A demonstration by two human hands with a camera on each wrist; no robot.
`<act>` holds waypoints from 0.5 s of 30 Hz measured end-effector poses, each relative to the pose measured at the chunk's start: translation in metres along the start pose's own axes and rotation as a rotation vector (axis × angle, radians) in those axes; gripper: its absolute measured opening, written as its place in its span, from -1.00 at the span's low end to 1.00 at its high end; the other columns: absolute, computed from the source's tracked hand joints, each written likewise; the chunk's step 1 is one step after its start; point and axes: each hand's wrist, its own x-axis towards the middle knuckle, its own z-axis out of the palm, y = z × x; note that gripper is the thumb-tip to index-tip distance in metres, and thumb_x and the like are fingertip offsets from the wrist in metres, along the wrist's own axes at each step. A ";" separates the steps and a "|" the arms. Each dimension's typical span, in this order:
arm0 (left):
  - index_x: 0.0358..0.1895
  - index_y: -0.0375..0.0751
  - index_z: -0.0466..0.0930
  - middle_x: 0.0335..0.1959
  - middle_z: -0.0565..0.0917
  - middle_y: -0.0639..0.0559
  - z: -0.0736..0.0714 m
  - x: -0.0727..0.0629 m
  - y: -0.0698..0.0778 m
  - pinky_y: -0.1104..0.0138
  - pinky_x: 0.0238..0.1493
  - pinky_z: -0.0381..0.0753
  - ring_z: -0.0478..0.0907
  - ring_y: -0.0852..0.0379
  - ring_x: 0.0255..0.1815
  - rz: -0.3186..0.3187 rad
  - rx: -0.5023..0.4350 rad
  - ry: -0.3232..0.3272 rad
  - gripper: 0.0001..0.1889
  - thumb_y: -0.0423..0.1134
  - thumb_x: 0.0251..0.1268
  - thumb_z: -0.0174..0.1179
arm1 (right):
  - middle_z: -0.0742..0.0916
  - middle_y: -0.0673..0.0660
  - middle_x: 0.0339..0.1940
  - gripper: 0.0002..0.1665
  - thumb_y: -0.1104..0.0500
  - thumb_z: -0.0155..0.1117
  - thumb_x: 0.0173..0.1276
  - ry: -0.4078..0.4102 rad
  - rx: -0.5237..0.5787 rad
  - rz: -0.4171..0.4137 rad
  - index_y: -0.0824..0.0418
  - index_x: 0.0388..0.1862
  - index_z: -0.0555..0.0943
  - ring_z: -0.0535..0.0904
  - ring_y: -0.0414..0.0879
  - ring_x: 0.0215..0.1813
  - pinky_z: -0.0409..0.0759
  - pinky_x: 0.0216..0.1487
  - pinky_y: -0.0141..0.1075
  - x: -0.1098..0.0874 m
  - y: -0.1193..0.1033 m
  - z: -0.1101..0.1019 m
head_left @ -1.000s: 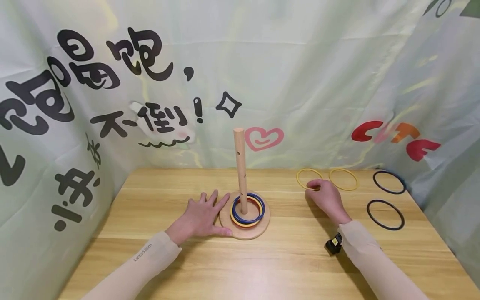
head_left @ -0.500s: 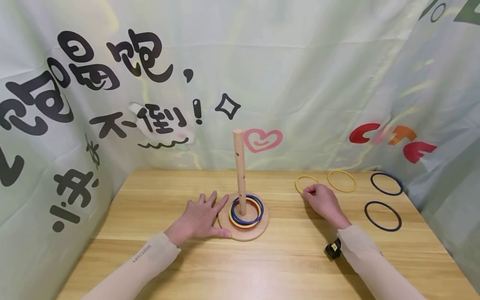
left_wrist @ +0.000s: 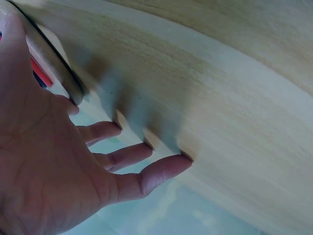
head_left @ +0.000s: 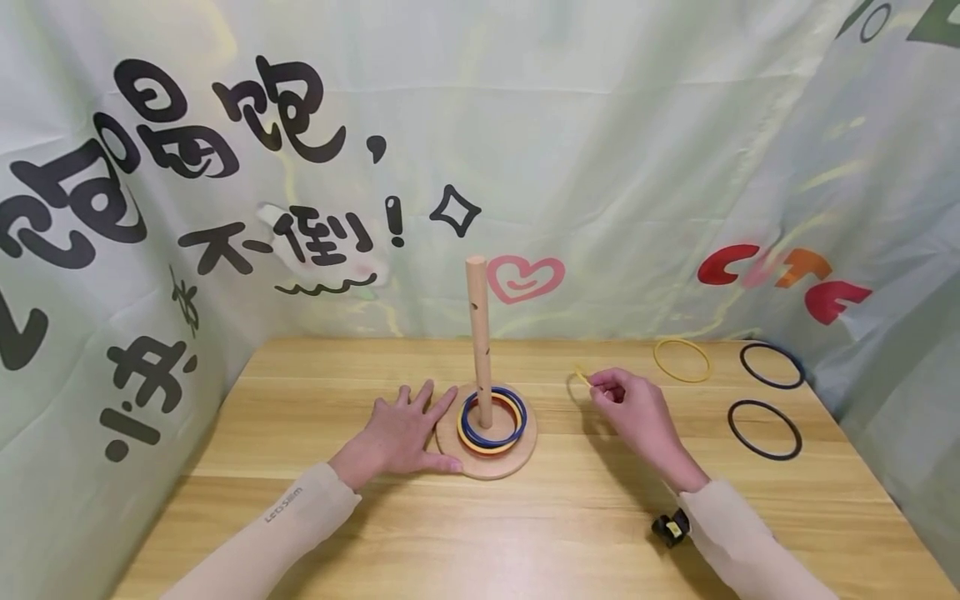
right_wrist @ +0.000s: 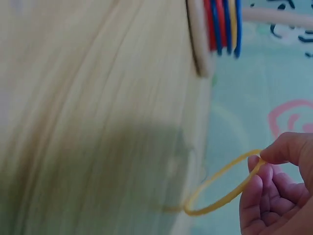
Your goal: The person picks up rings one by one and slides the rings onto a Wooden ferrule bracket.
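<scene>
My right hand (head_left: 630, 410) pinches a yellow ring (right_wrist: 222, 199) at its edge between thumb and fingers; in the head view the ring shows nearly edge-on, to the right of the post. With fingers spread, my left hand (head_left: 401, 431) rests at the left side of the round wooden base (head_left: 517, 462), thumb and forefinger along its rim. A tall wooden post (head_left: 481, 342) stands upright from that base. Around its foot lies a stack of red, blue and yellow rings (right_wrist: 227, 24), a blue one on top.
Another yellow ring (head_left: 707, 367) lies at the back right of the wooden table (head_left: 480, 542). Two dark blue rings lie farther right, one at the back (head_left: 804, 377) and one nearer (head_left: 799, 442). A printed cloth (head_left: 637, 167) hangs behind and at the sides.
The yellow ring has come up off the table in my right hand, tilted and shifted left toward the post. My left hand has stayed at the base.
</scene>
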 end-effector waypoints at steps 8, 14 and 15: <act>0.83 0.08 0.04 0.71 0.20 -0.36 -0.001 -0.002 0.000 -0.49 0.11 0.51 0.32 -0.56 0.52 0.003 -0.015 -0.003 0.30 0.79 0.13 0.08 | 0.68 0.02 -0.41 -0.80 0.39 0.33 0.45 0.041 0.064 -0.071 0.24 -0.03 0.78 0.56 -0.08 -0.34 0.51 -0.32 -0.35 -0.026 -0.038 -0.006; 0.83 0.10 0.04 0.72 0.20 -0.34 -0.002 -0.001 0.000 -0.48 0.12 0.51 0.31 -0.55 0.53 0.000 -0.015 -0.008 0.29 0.79 0.13 0.08 | 0.71 -0.05 -0.41 -0.80 0.41 0.40 0.43 0.077 0.125 -0.160 0.19 -0.07 0.80 0.60 -0.14 -0.36 0.56 -0.34 -0.38 -0.041 -0.068 -0.011; 0.83 0.10 0.04 0.72 0.20 -0.35 -0.002 -0.001 0.001 -0.48 0.12 0.51 0.31 -0.55 0.54 0.000 -0.016 -0.010 0.29 0.79 0.14 0.09 | 0.71 -0.07 -0.41 -0.79 0.43 0.41 0.42 0.087 0.135 -0.182 0.18 -0.07 0.80 0.61 -0.15 -0.36 0.57 -0.35 -0.39 -0.043 -0.073 -0.011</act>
